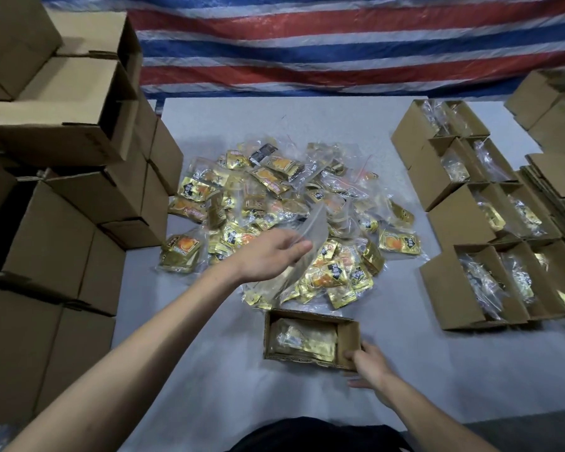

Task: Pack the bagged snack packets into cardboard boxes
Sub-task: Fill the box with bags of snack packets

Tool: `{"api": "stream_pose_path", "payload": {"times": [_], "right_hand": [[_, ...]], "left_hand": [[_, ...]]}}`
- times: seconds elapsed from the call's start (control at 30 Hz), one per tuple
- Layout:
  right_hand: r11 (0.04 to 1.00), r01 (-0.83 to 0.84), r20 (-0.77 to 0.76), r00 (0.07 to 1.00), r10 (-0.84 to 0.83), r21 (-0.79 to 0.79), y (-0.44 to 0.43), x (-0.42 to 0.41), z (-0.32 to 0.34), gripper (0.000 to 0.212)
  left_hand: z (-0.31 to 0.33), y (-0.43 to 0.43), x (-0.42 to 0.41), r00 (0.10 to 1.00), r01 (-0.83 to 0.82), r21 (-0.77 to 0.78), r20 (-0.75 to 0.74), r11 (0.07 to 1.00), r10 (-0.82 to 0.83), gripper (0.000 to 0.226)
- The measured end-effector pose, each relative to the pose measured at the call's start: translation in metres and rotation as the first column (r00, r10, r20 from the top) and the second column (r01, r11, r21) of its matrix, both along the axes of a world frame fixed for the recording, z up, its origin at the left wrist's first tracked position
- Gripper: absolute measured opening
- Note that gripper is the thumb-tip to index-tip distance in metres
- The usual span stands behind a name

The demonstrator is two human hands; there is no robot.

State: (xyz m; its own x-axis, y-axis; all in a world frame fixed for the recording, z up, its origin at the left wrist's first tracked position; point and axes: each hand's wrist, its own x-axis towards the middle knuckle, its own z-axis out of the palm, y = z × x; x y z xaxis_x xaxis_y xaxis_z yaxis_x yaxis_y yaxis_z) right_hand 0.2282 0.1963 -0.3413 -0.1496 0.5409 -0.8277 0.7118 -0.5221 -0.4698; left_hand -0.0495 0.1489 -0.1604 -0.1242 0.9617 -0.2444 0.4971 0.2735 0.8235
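Holding a clear bag of snack packets (318, 230) by its top edge, the left hand (271, 252) reaches over the loose pile (274, 190) at the middle of the table (209, 353). Its thumb and fingers are lightly closed on the plastic, though blur hides the exact grip. Nearest the person sits an open box (268, 334) with one packed bag (304, 339) lying flat inside and room beside it. The right hand (371, 363) grips this box at its right end, fingers curled over the flap. To the right, several filled boxes (470, 288) stand in rows, tops open, clear bags visible in each. Flat cardboard (552, 203) is stacked beyond them. Closed boxes (62, 223) are piled high along the left edge; their contents cannot be seen. Assessment: work is well under way but far from finished. A large share of the bags remains in the pile, the near box is only partly loaded, and the filled boxes have not been closed.
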Motion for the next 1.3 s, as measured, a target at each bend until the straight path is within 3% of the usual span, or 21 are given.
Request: {"api": "stream_pose_path", "payload": {"times": [0.37, 0.47, 0.67, 0.73, 0.93, 1.17, 1.23, 1.3], "right_hand": [[0.985, 0.165, -0.070, 0.983, -0.167, -0.041, -0.006, 0.002, -0.001, 0.043], [0.979, 0.201, -0.095, 0.974, -0.205, -0.046, -0.007, 0.004, -0.001, 0.038], [0.978, 0.203, -0.116, 0.971, -0.207, -0.049, -0.008, 0.004, 0.004, 0.031], [0.977, 0.204, -0.123, 0.970, -0.209, -0.054, -0.008, 0.004, 0.005, 0.029], [0.979, 0.191, -0.134, 0.971, -0.199, -0.069, -0.003, 0.004, 0.007, 0.022], [0.988, 0.124, -0.136, 0.981, -0.136, -0.094, 0.003, 0.007, 0.008, 0.015], [0.988, 0.119, -0.131, 0.983, -0.131, -0.097, 0.004, 0.008, 0.009, 0.013], [0.989, 0.115, -0.133, 0.983, -0.126, -0.094, 0.004, 0.008, 0.010, 0.013]], "left_hand": [[0.038, -0.013, 0.025, 0.975, 0.168, 0.136, -0.168, 0.976, -0.145, 0.027], [0.046, -0.015, 0.029, 0.954, 0.239, 0.171, -0.225, 0.956, -0.199, 0.026], [0.066, -0.010, 0.036, 0.958, 0.286, 0.067, 0.002, 0.956, -0.287, 0.021], [0.065, -0.006, 0.037, 0.937, 0.348, -0.004, 0.009, 0.937, -0.348, 0.026], [0.044, 0.003, 0.052, 0.810, 0.515, -0.162, -0.231, 0.842, -0.539, 0.033], [0.023, 0.005, 0.053, 0.727, 0.492, -0.209, -0.436, 0.845, -0.531, 0.029], [0.015, 0.007, 0.055, 0.649, 0.471, -0.191, -0.586, 0.861, -0.485, 0.026], [0.005, 0.005, 0.062, 0.512, 0.484, -0.176, -0.738, 0.857, -0.440, 0.028]]}}
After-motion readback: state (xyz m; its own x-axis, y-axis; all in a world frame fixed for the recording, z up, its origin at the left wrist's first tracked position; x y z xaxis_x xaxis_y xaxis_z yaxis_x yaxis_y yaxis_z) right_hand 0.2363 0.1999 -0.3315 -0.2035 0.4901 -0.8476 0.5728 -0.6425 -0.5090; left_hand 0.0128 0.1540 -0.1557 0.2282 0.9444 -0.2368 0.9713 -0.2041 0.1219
